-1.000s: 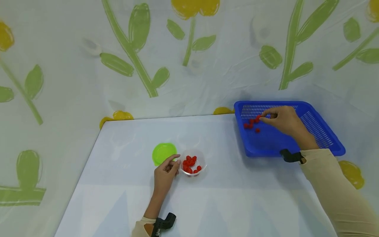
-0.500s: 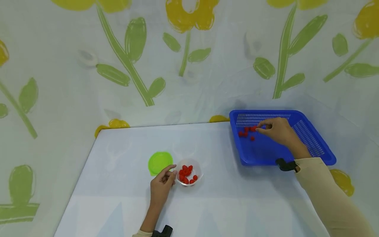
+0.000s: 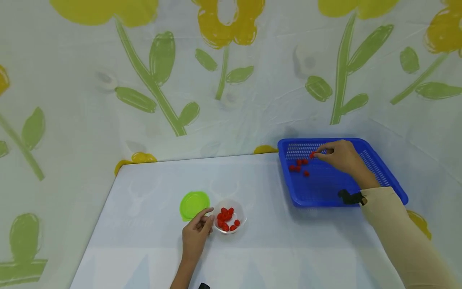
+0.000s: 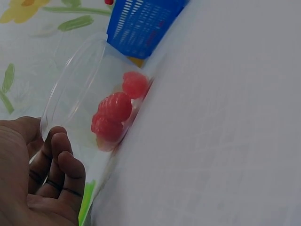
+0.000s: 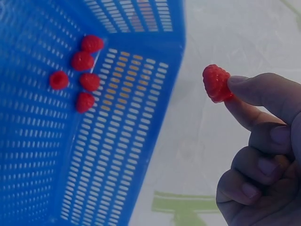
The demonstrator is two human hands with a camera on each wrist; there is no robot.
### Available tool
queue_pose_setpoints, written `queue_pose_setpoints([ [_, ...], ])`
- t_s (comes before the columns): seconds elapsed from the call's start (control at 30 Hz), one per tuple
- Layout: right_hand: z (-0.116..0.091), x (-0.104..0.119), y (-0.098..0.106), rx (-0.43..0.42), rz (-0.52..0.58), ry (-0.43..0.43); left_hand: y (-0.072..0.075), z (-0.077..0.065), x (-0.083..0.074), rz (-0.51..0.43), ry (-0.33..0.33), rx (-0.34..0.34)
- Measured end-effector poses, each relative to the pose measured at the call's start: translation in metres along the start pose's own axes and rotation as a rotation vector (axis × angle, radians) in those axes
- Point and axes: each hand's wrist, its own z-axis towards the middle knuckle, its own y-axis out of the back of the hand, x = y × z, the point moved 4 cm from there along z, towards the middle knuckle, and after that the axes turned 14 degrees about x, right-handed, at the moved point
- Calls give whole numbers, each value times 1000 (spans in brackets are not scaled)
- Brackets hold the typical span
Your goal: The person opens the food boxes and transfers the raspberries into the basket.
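In the right wrist view, the thumb and index finger of my right hand (image 3: 341, 156) pinch a red raspberry (image 5: 217, 84), lifted above the blue basket (image 3: 306, 202). Several other raspberries (image 5: 83, 61) lie inside the basket, toward its left side in the head view. My left hand (image 3: 195, 237) holds the rim of a small clear plastic bowl (image 4: 70, 84) with its fingertips, the other fingers curled. Inside that bowl are several raspberries (image 3: 224, 216), resting on the bottom.
A bright green lid (image 3: 194, 204) lies flat on the white table (image 3: 173, 176), just left of the bowl. The basket stands at the table's back right, near a wall sheet (image 3: 267, 100) printed with yellow flowers. Black wrist mounts (image 3: 350, 197) sit at the wrists.
My right hand has lifted a raspberry away from the group in the basket. The left hand stays at the bowl. The head view has tilted up, so everything appears lower.
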Motion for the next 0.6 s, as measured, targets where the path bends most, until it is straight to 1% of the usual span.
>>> queue_pose_setpoints([
  [0.17,17,-9,3,41,22,-20,2,0,0,2,12,-9],
  [0.27,28,-18,0,74,36,-45,2,0,2,9,5,-13],
  [0.4,43,-33,-7,114,41,-54,1,0,2,13,-5,-18],
  [0.6,60,-58,-23,164,9,-53,0,1,2,-19,6,-8],
])
